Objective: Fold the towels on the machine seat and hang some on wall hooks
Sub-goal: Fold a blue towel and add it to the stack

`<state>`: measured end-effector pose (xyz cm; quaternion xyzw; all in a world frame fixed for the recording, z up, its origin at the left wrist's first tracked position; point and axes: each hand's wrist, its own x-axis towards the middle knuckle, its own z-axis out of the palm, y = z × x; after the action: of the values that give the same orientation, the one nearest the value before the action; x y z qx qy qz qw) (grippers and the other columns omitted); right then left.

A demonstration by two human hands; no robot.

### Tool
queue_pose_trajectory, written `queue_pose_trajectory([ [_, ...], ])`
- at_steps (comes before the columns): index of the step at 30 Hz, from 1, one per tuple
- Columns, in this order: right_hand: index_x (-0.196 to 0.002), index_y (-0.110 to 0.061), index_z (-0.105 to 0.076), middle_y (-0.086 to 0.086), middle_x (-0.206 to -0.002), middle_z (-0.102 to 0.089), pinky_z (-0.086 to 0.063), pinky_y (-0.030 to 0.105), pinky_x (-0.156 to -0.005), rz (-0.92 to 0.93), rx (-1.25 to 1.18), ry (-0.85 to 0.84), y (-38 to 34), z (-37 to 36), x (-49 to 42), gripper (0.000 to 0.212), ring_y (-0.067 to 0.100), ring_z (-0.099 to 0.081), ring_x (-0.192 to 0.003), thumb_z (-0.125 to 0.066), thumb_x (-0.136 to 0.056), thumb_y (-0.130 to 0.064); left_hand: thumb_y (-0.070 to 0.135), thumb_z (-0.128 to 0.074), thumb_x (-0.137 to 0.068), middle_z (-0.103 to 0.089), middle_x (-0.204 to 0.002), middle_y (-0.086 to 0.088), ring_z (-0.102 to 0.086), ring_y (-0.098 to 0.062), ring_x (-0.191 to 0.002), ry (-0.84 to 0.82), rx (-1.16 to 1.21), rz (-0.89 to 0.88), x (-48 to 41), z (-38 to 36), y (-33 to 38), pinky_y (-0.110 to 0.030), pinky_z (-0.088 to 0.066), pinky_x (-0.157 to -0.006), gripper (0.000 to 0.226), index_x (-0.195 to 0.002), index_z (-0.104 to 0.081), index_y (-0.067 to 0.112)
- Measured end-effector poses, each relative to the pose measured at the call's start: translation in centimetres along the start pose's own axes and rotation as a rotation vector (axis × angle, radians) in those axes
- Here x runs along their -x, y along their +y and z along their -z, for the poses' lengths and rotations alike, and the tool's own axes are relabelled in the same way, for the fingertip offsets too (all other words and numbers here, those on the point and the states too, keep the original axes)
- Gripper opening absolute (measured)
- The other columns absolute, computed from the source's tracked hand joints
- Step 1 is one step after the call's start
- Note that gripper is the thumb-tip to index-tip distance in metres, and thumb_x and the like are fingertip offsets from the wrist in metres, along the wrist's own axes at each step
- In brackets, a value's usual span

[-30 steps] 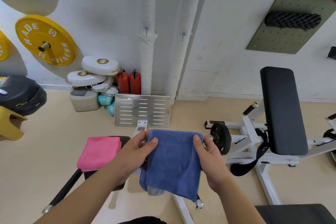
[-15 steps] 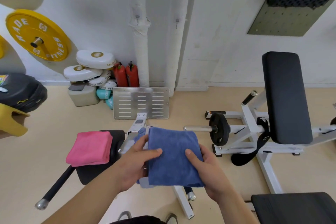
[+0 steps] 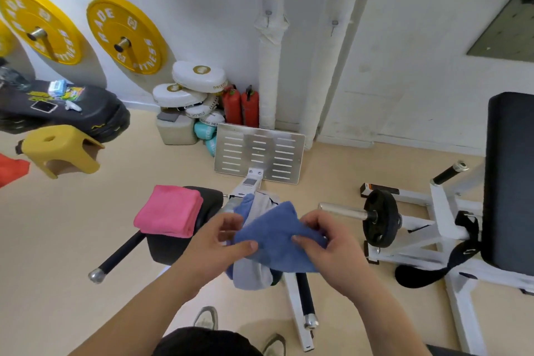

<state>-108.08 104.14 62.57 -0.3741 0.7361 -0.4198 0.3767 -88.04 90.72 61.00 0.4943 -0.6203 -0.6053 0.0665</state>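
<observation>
**One towel folded, a second in hand**

The blue towel (image 3: 277, 237) is held up, partly folded. The left hand (image 3: 219, 243) pinches its nine o'clock edge and the right hand (image 3: 326, 243) pinches its three o'clock edge. A grey cloth (image 3: 254, 272) hangs beneath. At ten o'clock a pink towel (image 3: 169, 211) lies folded on the black seat (image 3: 209, 199). Hanging seems not yet begun.

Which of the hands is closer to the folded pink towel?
Left. The left hand grips the blue towel just beside the pink towel; the right hand holds its far edge.
</observation>
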Motion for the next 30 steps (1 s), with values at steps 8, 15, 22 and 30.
queue_pose_trajectory([
  [8,-0.093,-0.035,-0.068,-0.017,-0.092,-0.071,-0.054,0.018,-0.078,0.138,0.194,-0.124,-5.7,-2.8,-3.5,0.025,0.003,-0.066,-0.09,-0.08,-0.079,-0.018,0.01,-0.078,-0.084,-0.074,-0.095,0.017,-0.067,0.005,-0.087,-0.124,-0.214,-0.375,-1.1,4.3,3.7,-0.013,-0.052,-0.075,0.03,-0.101,-0.073,0.034],
  [15,-0.097,-0.02,-0.076,-0.004,-0.091,-0.078,-0.059,0.023,-0.079,-0.018,0.074,-0.025,-7.7,-4.8,-6.2,0.029,0.008,-0.073,-0.088,-0.077,-0.08,0.003,0.014,-0.081,-0.087,-0.075,-0.099,0.002,-0.071,-0.011,-0.092,-0.38,-0.039,-0.306,-4.6,11.1,3.4,-0.027,-0.058,-0.079,0.019,-0.102,-0.071,0.018],
  [22,-0.082,-0.026,-0.069,-0.008,-0.081,-0.072,-0.051,0.015,-0.061,-0.098,0.191,0.093,-11.3,-9.4,-9.9,0.022,-0.002,-0.059,-0.065,-0.077,-0.075,-0.007,0.032,-0.072,-0.092,-0.074,-0.087,-0.018,-0.063,-0.008,-0.071,-0.421,-0.142,-0.215,-9.1,13.8,5.3,-0.026,-0.054,-0.071,0.012,-0.097,-0.075,0.021],
  [30,-0.094,-0.015,-0.075,0.002,-0.092,-0.078,-0.063,0.034,-0.084,-0.091,0.003,0.081,-12.8,-8.3,-9.6,0.017,0.019,-0.075,-0.089,-0.079,-0.083,-0.002,0.019,-0.06,-0.1,-0.07,-0.074,-0.002,-0.057,-0.004,-0.068,-0.318,-0.084,-0.244,-10.6,13.8,4.6,-0.023,-0.048,-0.07,0.021,-0.087,-0.077,0.022],
])
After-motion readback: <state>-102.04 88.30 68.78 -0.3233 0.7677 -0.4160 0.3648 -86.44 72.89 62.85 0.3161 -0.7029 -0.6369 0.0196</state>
